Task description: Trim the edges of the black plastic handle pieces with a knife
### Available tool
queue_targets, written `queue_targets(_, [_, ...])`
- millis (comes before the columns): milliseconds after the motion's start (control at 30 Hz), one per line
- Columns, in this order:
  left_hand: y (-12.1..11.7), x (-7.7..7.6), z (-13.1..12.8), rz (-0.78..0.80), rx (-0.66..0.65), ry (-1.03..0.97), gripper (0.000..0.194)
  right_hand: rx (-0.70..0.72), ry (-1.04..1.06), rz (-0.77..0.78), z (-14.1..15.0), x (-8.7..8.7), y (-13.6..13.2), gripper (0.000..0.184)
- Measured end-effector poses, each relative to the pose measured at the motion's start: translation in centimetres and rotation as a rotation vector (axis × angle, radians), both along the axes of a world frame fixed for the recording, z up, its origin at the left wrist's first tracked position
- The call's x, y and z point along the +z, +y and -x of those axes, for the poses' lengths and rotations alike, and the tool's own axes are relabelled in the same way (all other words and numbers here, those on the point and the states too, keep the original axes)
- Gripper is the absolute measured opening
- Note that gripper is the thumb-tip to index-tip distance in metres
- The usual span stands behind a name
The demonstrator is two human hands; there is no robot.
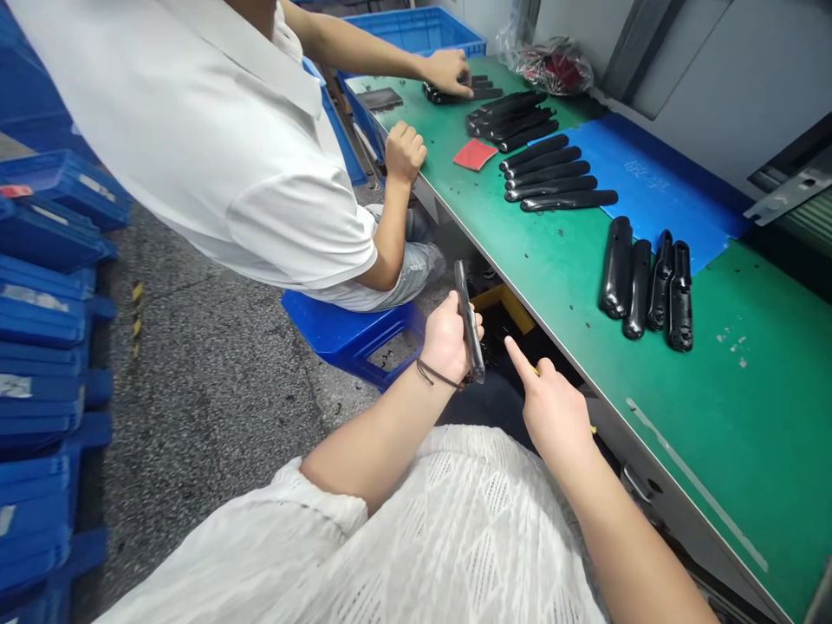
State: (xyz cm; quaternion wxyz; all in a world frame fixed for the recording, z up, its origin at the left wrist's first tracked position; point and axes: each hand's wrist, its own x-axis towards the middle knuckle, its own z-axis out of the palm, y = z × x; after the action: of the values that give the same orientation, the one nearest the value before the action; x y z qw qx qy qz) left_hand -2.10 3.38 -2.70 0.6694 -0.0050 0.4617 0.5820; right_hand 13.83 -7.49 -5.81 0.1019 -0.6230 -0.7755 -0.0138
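Note:
My left hand (447,340) is closed round a long black plastic handle part (468,316), held upright below the bench edge. Beside it, my right hand (552,406) has its index finger stretched toward the part; the other fingers are curled round a thin yellow-tipped tool that barely shows (534,370). Several black handle parts (646,279) lie on the green bench (702,416) in front of me. More lie in rows on the blue mat (650,186).
A co-worker in a white shirt (214,130) sits on a blue stool (351,334) to my left, one hand on black parts (455,87) at the bench's far end. A red pad (474,154) lies nearby. Blue crates (45,347) are stacked along the left.

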Motion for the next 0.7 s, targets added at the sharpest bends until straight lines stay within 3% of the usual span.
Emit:
queue_targets(67, [-0.1,-0.3,-0.1,0.009,0.0,0.007,0.028,-0.04,0.107,0.103,0.2,0.1,0.3,0.082])
queue_targets(133, [-0.2,-0.5,-0.4,0.016,-0.005,0.017,0.027,-0.014,0.411,0.157,0.8,0.6,0.2,0.08])
queue_targets(233, [-0.4,-0.8,-1.2,0.013,-0.026,0.029,0.024,0.094,0.854,0.153,2.4,1.4,-0.4,0.044])
queue_targets(300, [-0.6,-1.1,-1.7,0.009,-0.057,0.029,0.022,0.127,0.979,0.058,3.2,1.8,-0.8,0.017])
queue_targets(367, [-1.0,-1.4,-1.7,-0.046,-0.087,0.163,0.012,0.103,1.016,-0.057,3.4,2.2,-1.1,0.011])
queue_targets(400, [-1.4,-1.5,-1.4,-0.117,-0.076,0.312,0.009,0.081,1.02,-0.096,3.2,2.5,-1.3,0.01])
queue_targets(500, [-2.7,-1.6,0.0,-0.55,-0.045,0.89,0.039,0.035,1.034,-0.109,2.4,3.7,-2.0,0.012])
queue_targets(533, [-3.1,-1.5,0.6,-0.732,-0.104,1.015,0.044,0.041,1.04,-0.089,2.1,4.2,-2.2,0.012])
queue_targets(600, [-3.8,-1.4,1.4,-1.068,-0.356,1.11,0.041,0.085,1.051,-0.047,1.7,5.1,-2.9,0.013])
queue_targets(667, [-4.0,-1.2,1.8,-1.284,-0.569,1.11,0.048,0.143,1.026,0.005,1.2,6.0,-3.4,0.01])
queue_targets(700, [-4.0,-1.1,1.8,-1.35,-0.612,1.111,0.054,0.172,0.995,0.024,0.9,6.3,-3.6,0.009])
